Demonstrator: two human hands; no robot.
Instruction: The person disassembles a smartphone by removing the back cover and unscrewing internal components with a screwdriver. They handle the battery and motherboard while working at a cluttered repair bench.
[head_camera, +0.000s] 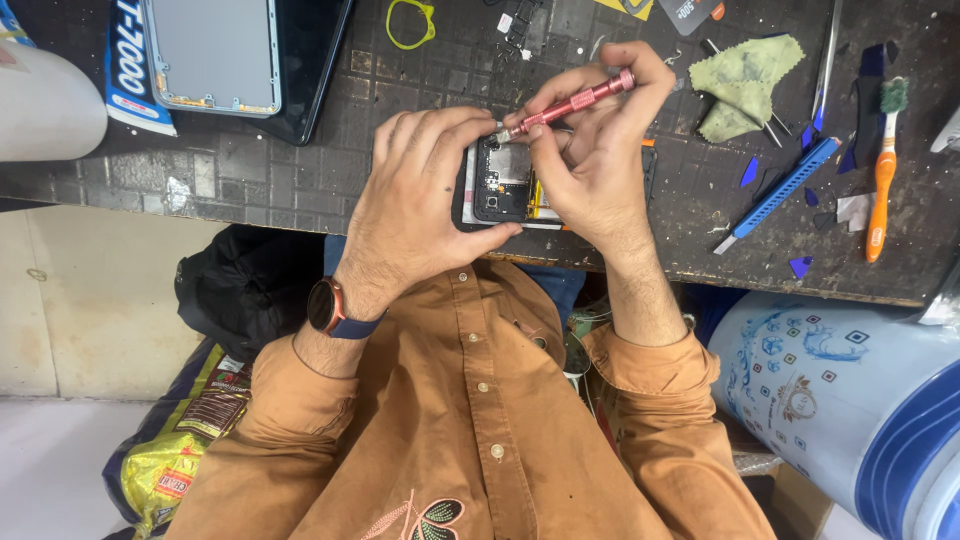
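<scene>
Here the right hand (600, 150) pinches a red screwdriver (570, 103) above the opened phone (503, 180).

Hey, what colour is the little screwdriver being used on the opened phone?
The screwdriver has a pinkish-red metallic handle with a silver tip, shown clearly in the head view.

Rust-orange buttoned shirt (470, 400) with rolled sleeves, floral embroidery near the hem, dark round wristwatch (325, 306) on a navy strap

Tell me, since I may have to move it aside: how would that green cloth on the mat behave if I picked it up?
The green cloth lies crumpled in soft folds, so it would probably go limp and drape. It looks thin, so likely very light. Small tools poke out from under its edge and might get dragged along.
</scene>
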